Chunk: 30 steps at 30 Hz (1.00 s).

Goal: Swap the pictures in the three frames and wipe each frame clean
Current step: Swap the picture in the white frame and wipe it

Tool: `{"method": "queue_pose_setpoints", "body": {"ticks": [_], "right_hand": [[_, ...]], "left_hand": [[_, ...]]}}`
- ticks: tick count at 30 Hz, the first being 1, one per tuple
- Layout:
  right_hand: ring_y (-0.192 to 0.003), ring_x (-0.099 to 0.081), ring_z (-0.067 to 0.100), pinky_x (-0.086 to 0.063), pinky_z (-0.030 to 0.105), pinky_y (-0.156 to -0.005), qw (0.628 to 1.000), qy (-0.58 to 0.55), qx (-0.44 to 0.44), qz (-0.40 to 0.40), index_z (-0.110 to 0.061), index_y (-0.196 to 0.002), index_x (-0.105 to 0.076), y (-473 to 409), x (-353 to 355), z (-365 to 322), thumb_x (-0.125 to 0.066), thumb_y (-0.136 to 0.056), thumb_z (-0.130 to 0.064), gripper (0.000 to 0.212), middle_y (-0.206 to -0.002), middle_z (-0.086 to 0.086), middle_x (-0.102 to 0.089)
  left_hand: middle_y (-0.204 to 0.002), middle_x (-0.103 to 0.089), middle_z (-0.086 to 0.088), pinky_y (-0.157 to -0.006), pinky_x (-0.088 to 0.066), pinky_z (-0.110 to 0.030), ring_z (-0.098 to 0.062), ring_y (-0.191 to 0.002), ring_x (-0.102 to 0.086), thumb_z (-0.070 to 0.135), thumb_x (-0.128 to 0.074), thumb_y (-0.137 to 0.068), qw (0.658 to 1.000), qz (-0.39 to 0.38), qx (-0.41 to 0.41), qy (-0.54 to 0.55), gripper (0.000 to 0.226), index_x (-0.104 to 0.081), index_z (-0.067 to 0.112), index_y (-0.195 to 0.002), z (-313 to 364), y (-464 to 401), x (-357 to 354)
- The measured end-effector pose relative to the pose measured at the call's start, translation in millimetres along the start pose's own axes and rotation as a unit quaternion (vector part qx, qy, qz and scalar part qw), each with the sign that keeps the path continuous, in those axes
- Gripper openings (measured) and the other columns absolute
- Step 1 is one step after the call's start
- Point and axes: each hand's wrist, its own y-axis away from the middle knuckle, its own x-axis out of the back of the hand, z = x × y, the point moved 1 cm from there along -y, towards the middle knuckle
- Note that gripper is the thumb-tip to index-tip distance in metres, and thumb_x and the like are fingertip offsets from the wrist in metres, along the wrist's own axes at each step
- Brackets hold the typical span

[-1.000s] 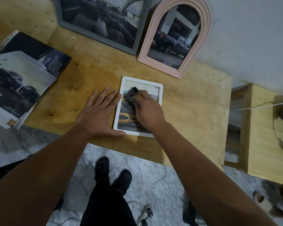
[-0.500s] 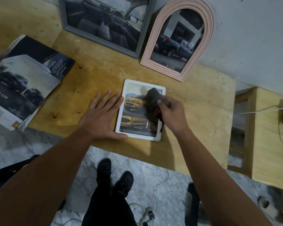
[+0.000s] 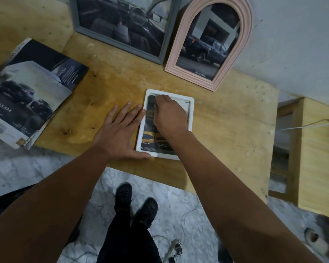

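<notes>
Two hands are working at the small white frame (image 3: 190, 111) lying flat near the front edge of the bench (image 3: 226, 130). Your right hand (image 3: 169, 115) is curling its fingers (image 3: 160, 99) around a dark cloth (image 3: 150, 105) and pressing it onto the upper left part of the glass, so most of the cloth is hiding under your palm. Your left hand (image 3: 120, 133) is lying flat on the wood with its fingers spread and straight, the fingertips touching the frame's left edge and the thumb bracing along its lower left corner. Under the glass you are looking at a printed page with yellow vehicles and small text near the bottom. Beyond the white frame, a pink arched frame (image 3: 186, 44) is leaning against the wall, showing a dark pickup truck, and just to its left a grey rectangular frame (image 3: 120, 42) is leaning too, showing a car interior; the two are touching or nearly so at their lower edges. Off to the left, well apart from the frames, a stack of car brochures (image 3: 30, 92) is overhanging the bench's edge. To the right, a lighter wooden stand (image 3: 319, 158) is carrying a white cable. Below, your dark shoes (image 3: 135, 200) are standing on a marbled floor.
</notes>
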Motion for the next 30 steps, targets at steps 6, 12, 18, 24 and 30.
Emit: {"method": "queue_pose_setpoints", "body": {"ticks": [6,12,18,24,30], "right_hand": [[-0.101,-0.059,0.033,-0.035,0.036,-0.062,0.992,0.078,0.09,-0.041,-0.009,-0.126,-0.062,7.0,2.6,-0.5,-0.053,-0.096,-0.016,0.031,-0.124,0.01,-0.061],[-0.094,-0.063,0.031,-0.051,0.037,-0.064,0.988,0.047,0.136,-0.056,-0.012,-0.11,-0.071,55.0,0.0,1.5,-0.069,-0.084,-0.015,0.026,-0.109,0.007,-0.067],[-0.09,-0.064,0.025,-0.054,0.041,-0.07,0.967,-0.118,0.113,-0.198,-0.018,-0.106,-0.072,94.1,21.9,0.9,-0.057,-0.092,-0.02,0.02,-0.105,0.003,-0.07],[-0.098,-0.064,0.028,-0.053,0.037,-0.078,0.995,-0.103,-0.011,-0.014,-0.023,-0.119,-0.068,36.0,52.1,33.3,-0.054,-0.098,-0.026,0.026,-0.117,0.005,-0.067],[-0.103,-0.058,0.036,-0.058,0.045,-0.073,0.998,0.048,0.026,0.011,-0.012,-0.12,-0.07,41.8,0.3,31.8,-0.058,-0.097,-0.019,0.026,-0.126,0.009,-0.065]], "left_hand": [[-0.175,0.012,0.0,-0.129,0.0,-0.055,-0.022,-0.16,0.017,0.11,-0.02,-0.061,1.0,-0.001,0.002,-0.006,0.143,0.008,0.018,-0.166,0.6,0.1,-0.1],[-0.175,0.009,0.001,-0.129,-0.004,-0.056,-0.022,-0.161,0.014,0.109,-0.023,-0.062,1.0,0.004,0.003,0.007,0.141,0.003,0.018,-0.167,0.4,1.4,-0.3],[-0.175,0.008,0.001,-0.129,-0.004,-0.055,-0.022,-0.161,0.012,0.106,-0.035,-0.064,1.0,0.007,0.001,0.012,0.141,0.004,0.018,-0.167,-0.8,1.8,-2.0],[-0.176,0.005,0.0,-0.129,-0.004,-0.056,-0.023,-0.161,0.011,0.11,-0.024,-0.06,1.0,0.005,-0.002,0.014,0.143,0.002,0.018,-0.167,-0.6,1.3,0.0],[-0.175,0.008,0.002,-0.13,-0.003,-0.055,-0.021,-0.161,0.013,0.109,-0.025,-0.061,1.0,0.008,0.0,0.018,0.141,0.004,0.02,-0.167,-0.8,1.3,0.8]]}}
